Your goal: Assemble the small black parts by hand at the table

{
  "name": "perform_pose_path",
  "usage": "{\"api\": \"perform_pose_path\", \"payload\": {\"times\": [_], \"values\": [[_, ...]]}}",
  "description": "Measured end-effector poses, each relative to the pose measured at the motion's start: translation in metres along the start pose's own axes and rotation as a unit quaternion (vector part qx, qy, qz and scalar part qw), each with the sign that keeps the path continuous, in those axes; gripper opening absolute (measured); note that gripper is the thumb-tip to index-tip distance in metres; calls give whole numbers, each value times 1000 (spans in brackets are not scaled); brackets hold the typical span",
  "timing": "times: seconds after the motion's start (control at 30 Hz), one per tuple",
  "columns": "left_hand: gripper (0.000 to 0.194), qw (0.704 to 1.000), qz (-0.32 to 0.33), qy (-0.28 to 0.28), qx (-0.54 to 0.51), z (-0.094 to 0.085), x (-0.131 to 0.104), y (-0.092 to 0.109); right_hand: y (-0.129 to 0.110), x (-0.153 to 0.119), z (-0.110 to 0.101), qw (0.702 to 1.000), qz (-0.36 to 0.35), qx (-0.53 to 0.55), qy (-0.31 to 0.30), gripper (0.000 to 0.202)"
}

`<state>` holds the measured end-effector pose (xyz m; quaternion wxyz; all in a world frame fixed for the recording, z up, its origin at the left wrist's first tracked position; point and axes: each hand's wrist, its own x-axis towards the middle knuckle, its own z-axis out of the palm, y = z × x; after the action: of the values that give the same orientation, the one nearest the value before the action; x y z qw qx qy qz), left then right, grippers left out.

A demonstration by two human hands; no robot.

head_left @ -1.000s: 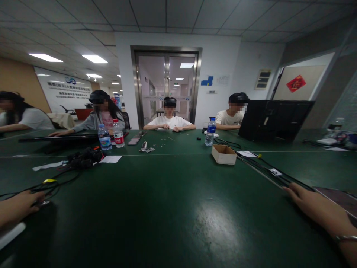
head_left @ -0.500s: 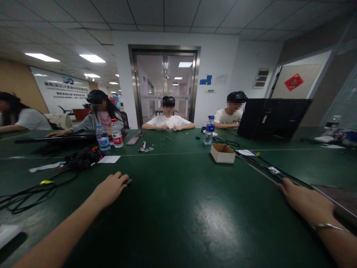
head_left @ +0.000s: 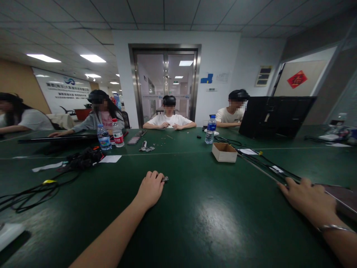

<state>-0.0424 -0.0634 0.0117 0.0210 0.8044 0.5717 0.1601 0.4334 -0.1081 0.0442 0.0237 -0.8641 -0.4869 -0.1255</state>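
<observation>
On the green surface [head_left: 192, 223], the left hand [head_left: 150, 189] pinches a small, probably light, rigid metallic piece [head_left: 165, 179], best gripped by its edges; the right hand's [head_left: 311, 201] hold is unclear.

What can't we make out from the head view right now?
Head view, all:
Small object: mostly hidden by the left hand.
Right hand: its own back hides any grip.
White item, lower left: cut off by the left edge.
Box: near wall hides its floor.
Silvery scraps: too small to identify.
</observation>
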Motion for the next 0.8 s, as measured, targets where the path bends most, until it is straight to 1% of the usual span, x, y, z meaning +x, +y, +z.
{"api": "perform_pose_path", "payload": {"times": [0.1, 0.17, 0.23, 0.27, 0.3, 0.33, 0.37, 0.4, 0.43, 0.47, 0.5, 0.53, 0.6, 0.67, 0.7, 0.73, 0.8], "values": [[33, 999, -22, 20, -44, 2, -2, -8, -8, -7, -11, 999, -13, -23, 29, 49], [33, 995, -45, 22, -89, 2, -2, -12, -16, -12, -21, 997, -23, -28, 72, 48], [34, 987, -66, 11, -147, 1, -1, -12, -30, -17, -32, 991, -47, -16, 125, 48], [35, 981, -76, 6, -176, 0, 0, -11, -41, -20, -36, 987, -66, 3, 144, 47], [34, 975, -85, 3, -204, -1, 2, -10, -55, -23, -39, 984, -95, 36, 149, 45], [33, 969, -92, 2, -231, 0, 6, -8, -71, -26, -41, 979, -125, 87, 137, 41], [32, 962, -98, 6, -256, 1, 10, -6, -91, -30, -40, 971, -152, 158, 100, 34], [30, 954, -103, 12, -281, 4, 16, -4, -113, -34, -37, 952, -170, 252, 39, 26], [28, 946, -107, 23, -306, 8, 22, -1, -137, -39, -33, 911, -185, 365, -40, 20], [27, 936, -110, 39, -332, 14, 29, 2, -163, -45, -27, 842, -187, 485, -143, 15], [25, 922, -117, 60, -364, 20, 37, 5, -190, -51, -22, 752, -159, 591, -246, 12], [25, 903, -129, 84, -402, 26, 44, 9, -217, -58, -18, 715, -154, 619, -286, 12], [25, 845, -161, 134, -492, 39, 56, 18, -265, -72, -12, 666, -149, 661, -312, 13], [25, 789, -166, 168, -567, 48, 62, 25, -301, -84, -12, 618, -148, 697, -332, 17], [24, 773, -154, 176, -590, 52, 63, 28, -313, -89, -13, 599, -149, 711, -337, 17], [24, 765, -139, 180, -603, 54, 62, 29, -321, -92, -14, 582, -151, 723, -341, 17], [23, 767, -114, 179, -606, 57, 60, 31, -328, -96, -13, 538, -150, 749, -355, 20]]}}
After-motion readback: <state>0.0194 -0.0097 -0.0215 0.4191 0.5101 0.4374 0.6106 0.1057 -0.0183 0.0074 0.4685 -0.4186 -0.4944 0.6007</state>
